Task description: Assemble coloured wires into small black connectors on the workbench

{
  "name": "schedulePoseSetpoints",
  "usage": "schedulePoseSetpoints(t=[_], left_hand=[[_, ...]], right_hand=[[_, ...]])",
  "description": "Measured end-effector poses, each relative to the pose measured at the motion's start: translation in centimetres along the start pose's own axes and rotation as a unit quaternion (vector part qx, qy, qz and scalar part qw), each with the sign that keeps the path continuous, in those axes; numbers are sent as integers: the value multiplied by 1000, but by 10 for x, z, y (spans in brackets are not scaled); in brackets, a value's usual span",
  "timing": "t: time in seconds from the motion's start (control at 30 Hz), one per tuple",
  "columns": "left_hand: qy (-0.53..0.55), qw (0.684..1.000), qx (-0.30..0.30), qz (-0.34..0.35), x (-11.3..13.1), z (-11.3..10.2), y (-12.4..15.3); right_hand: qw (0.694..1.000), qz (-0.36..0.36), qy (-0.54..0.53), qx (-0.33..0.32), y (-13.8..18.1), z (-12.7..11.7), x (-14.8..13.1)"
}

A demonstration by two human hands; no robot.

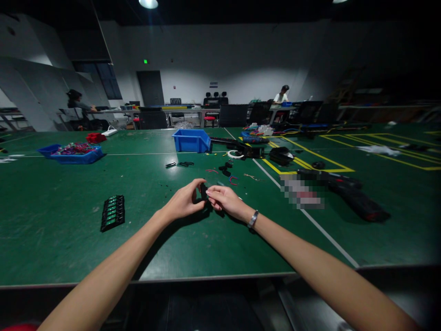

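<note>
Both of my hands meet over the middle of the green table. My left hand and my right hand pinch the same small black part between their fingertips, just above the table top. A watch sits on my right wrist. A black tray of small components lies to the left of my left hand. Small black pieces and short red and blue wires lie scattered just beyond my hands.
A blue bin stands further back, and a shallow blue tray with coloured parts at the far left. Black power tools and cables lie to the right. Two people sit at desks in the background.
</note>
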State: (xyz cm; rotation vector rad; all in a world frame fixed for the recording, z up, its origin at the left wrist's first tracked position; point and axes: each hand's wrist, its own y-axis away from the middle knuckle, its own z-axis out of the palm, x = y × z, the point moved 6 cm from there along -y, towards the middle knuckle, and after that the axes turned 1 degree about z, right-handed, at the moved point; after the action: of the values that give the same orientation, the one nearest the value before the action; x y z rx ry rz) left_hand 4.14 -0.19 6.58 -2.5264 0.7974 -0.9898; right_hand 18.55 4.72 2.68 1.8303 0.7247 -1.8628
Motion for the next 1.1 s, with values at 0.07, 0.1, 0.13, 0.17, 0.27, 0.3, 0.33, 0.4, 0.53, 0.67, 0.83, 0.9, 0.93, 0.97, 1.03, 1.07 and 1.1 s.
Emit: schedulePoseSetpoints(t=[0.07, 0.1, 0.13, 0.17, 0.27, 0.3, 0.33, 0.4, 0.53, 0.67, 0.83, 0.9, 0.93, 0.97, 1.03, 1.07, 1.1], left_hand=[[4, 1000, 0, -6, -1, 0, 0], [6, 1000, 0, -8, -1, 0, 0], [9, 1000, -1, -10, -1, 0, 0], [12, 1000, -1, -11, -1, 0, 0], [19, 1000, 2, -11, 0, 0, 0], [20, 1000, 3, -10, 0, 0, 0], [21, 1000, 4, -10, 0, 0, 0], [25, 1000, 4, -9, -1, 0, 0], [44, 999, 2, -8, -3, 0, 1], [55, 998, 26, -7, -5, -4, 0], [40, 998, 42, 1, -2, -9, -1], [28, 999, 36, 8, 1, -9, -1], [22, 999, 32, 11, 2, -9, -1], [18, 999, 28, 14, 2, -9, -1], [10, 1000, 25, 15, 3, -9, -1], [7, 999, 27, 14, 2, -10, -1], [5, 999, 32, 13, 2, -10, -1]], right_hand=[[1000, -8, 6, 2, 0, 0, -2], [1000, -11, 8, 3, 0, 0, -3], [1000, -13, 10, 5, 1, 1, -3], [1000, -14, 12, 7, 1, 1, -4], [999, -17, 22, 15, 2, 0, -6], [999, -18, 27, 18, 2, 0, -7], [999, -17, 32, 20, 3, -1, -7], [999, -15, 42, 26, 3, -2, -8], [997, -14, 60, 49, 2, -9, -8], [994, -27, 93, 59, 3, -13, -10], [983, -53, 174, 28, 8, -6, -12], [973, -68, 221, 16, 9, -2, -13], [968, -73, 241, 9, 10, 0, -13], [962, -76, 260, 3, 11, 2, -13], [951, -82, 297, -13, 12, 5, -13], [945, -87, 315, -21, 13, 6, -13], [938, -91, 333, -29, 14, 7, -14]])
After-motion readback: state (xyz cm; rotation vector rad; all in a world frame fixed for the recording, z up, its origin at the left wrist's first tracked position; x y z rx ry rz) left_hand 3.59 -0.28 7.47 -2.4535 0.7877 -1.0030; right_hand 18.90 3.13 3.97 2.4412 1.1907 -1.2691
